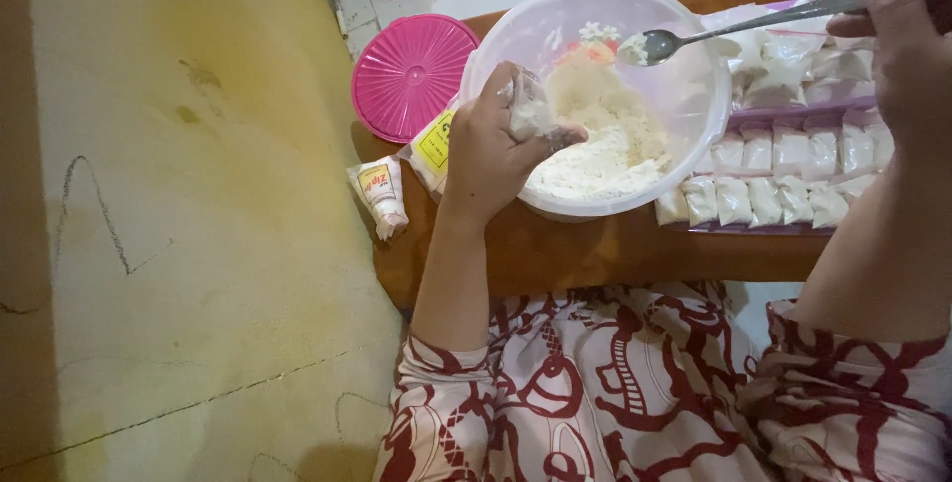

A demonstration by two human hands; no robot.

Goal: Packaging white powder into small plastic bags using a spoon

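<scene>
Pinching a small clear bag, left fingers hover over powdery bowl; right fingers grip a metal spoon.

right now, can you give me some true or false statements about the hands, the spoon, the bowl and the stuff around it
1. The right hand holds a metal spoon over the bowl. True.
2. The spoon is empty. False: it carries white powder.
3. The left hand holds a small clear bag at the bowl's rim. True.
4. The pink lid covers the bowl. False: it lies beside the bowl, left of it.
5. Filled white packets lie in rows right of the bowl. True.
</scene>
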